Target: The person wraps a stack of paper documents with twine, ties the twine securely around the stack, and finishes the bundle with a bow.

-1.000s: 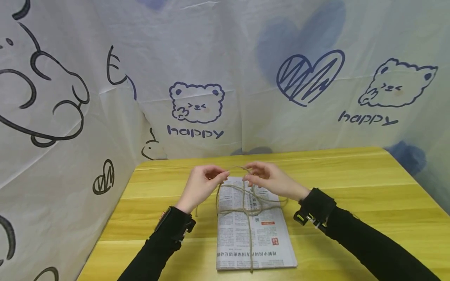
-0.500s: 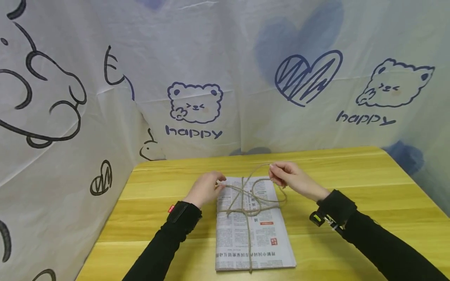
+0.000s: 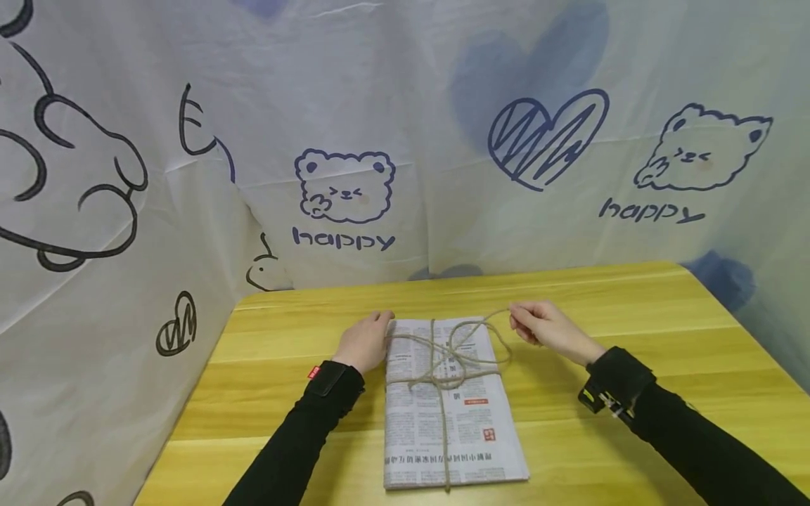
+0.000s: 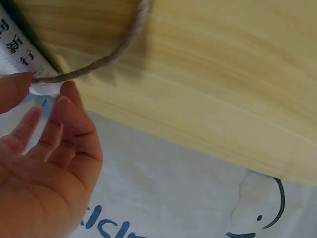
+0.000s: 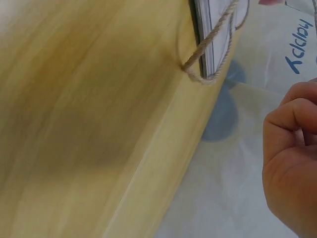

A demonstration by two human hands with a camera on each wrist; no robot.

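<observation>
A stack of folded newspapers [image 3: 414, 436] lies on the table, bound crosswise with twine [image 3: 449, 384] that forms loops near its upper half. At the stack's upper left edge is my left hand [image 3: 362, 343]. In the left wrist view, that thumb and index fingertip stand apart, both right at a strand of twine [image 4: 109, 59]. My right hand [image 3: 550, 330], off the upper right corner, pinches another strand that runs taut down to the knot. The right wrist view shows this hand [image 5: 292, 153] with curled fingers, and a loop hanging past the stack's edge.
A yellow wood-grain table [image 3: 253, 386] carries the stack. White cloth [image 3: 443, 176] printed with bears, hearts and "happy" hangs behind the table and along its left side. Both wrists wear black bands.
From close together over the stack's top, my hands have parted. The right drew its strand rightward; the left went to the left edge, and a twine end it held now lies on the newspaper.
</observation>
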